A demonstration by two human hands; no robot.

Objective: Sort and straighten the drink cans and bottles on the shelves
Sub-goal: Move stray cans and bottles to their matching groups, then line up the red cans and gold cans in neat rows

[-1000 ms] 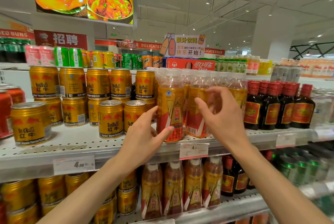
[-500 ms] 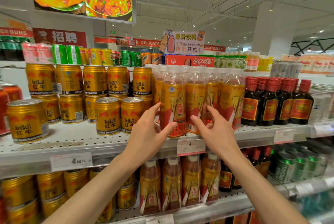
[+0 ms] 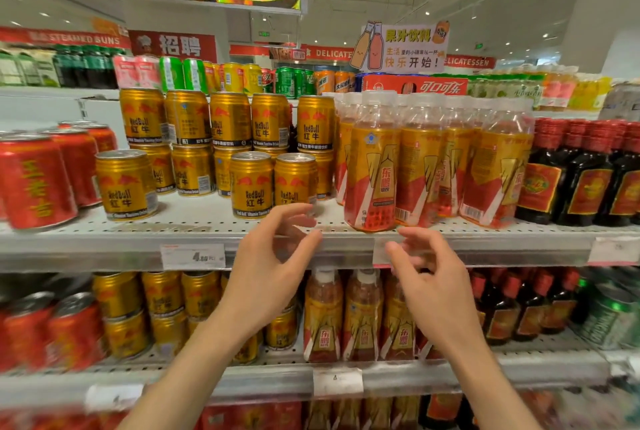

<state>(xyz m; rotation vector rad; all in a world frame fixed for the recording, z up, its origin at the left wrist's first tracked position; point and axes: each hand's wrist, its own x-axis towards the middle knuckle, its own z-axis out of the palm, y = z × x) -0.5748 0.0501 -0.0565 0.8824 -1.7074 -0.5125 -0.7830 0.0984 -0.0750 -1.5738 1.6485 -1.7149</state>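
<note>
Orange energy-drink bottles (image 3: 372, 173) with gold and red labels stand upright at the front of the upper shelf (image 3: 138, 239), with more rows behind them. Gold Red Bull cans (image 3: 251, 185) stand stacked to their left. My left hand (image 3: 273, 259) hovers in front of the shelf edge, below the cans, fingers spread and holding nothing. My right hand (image 3: 433, 277) hangs beside it, below the front bottle, also open and touching nothing.
Red herbal-tea cans (image 3: 34, 180) fill the shelf's left end and dark bottles with red caps (image 3: 585, 176) its right end. The lower shelf (image 3: 519, 374) carries the same cans and bottles. Price tags (image 3: 192, 256) line the shelf edges. More drinks stand on top.
Both hands have come off the orange bottles and dropped down to the shelf edge, empty. The view has moved closer and tilted up a little.
</note>
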